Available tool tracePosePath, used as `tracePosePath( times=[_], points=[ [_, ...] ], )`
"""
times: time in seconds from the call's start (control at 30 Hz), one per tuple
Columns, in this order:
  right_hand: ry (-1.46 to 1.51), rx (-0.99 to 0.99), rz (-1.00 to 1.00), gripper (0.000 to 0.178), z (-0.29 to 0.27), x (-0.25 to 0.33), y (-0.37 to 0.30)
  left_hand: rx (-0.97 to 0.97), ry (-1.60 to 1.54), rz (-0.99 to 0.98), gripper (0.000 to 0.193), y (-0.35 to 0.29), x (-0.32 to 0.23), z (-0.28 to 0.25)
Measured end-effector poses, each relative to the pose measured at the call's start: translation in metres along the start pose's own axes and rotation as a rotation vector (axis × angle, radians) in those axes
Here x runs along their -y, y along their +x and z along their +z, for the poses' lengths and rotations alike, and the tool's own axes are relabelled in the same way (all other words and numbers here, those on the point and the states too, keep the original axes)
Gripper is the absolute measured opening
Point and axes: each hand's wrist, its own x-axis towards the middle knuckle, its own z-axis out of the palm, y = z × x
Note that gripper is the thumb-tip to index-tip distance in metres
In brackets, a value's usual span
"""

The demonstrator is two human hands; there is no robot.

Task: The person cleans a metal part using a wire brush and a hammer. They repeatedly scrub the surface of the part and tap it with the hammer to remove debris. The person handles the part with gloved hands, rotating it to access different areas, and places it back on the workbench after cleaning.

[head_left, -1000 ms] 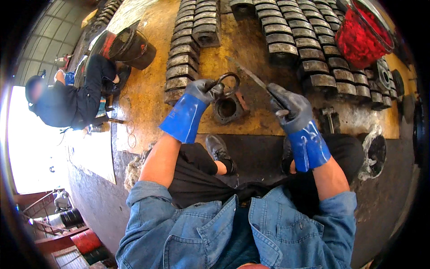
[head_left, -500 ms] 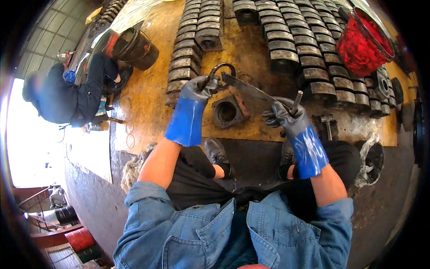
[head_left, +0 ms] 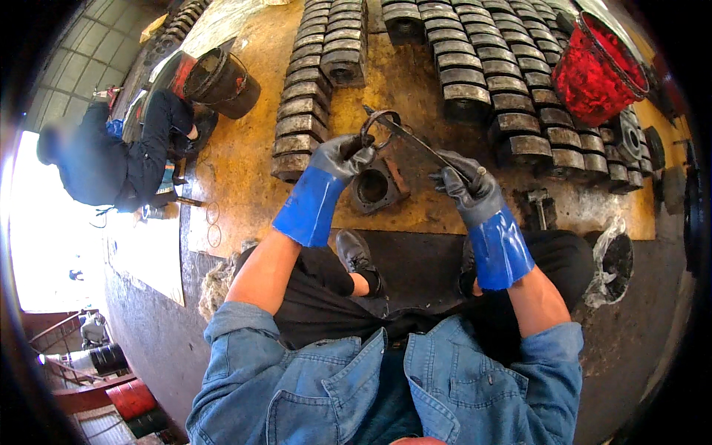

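My left hand [head_left: 343, 157], in a black and blue rubber glove, is closed on a thin dark metal ring [head_left: 383, 113] that it holds up by its near side. My right hand [head_left: 475, 189], gloved alike, grips a long flat file [head_left: 420, 145] by its handle end. The file slants up to the left, and its far end crosses the ring; whether they touch I cannot tell. Below the ring, a square metal block [head_left: 380, 188] with a round bore lies on the yellow-brown board [head_left: 248, 159], beside my left glove.
Long rows of metal blocks [head_left: 463, 70] line the board's far side. A red-smeared bucket [head_left: 597, 74] stands at the right, a dark bucket [head_left: 222, 83] at the left. Near my right knee lie a hammer-like tool [head_left: 542, 208] and a plastic-lined container [head_left: 614, 265]. Another person [head_left: 111, 159] crouches at the left.
The file has moved left and turned steeper, its far end now across the ring. My right hand has shifted slightly left; my left hand and the ring have tilted.
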Motion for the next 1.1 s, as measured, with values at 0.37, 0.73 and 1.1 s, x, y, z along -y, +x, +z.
tracePosePath(
  times=[0.37,0.73,1.1],
  points=[
    [-0.438,0.076,-0.382,0.031,-0.002,0.011,0.003,0.030,0.207,0.222,0.040,0.018,-0.015,-0.088],
    [-0.439,0.169,-0.352,0.040,-0.002,-0.011,0.010,0.207,1.334,0.130,0.044,0.044,-0.162,-0.005],
    [-0.532,0.198,-0.367,0.038,0.004,-0.013,0.009,0.392,1.279,0.063,0.040,0.070,-0.122,-0.013]
  ],
)
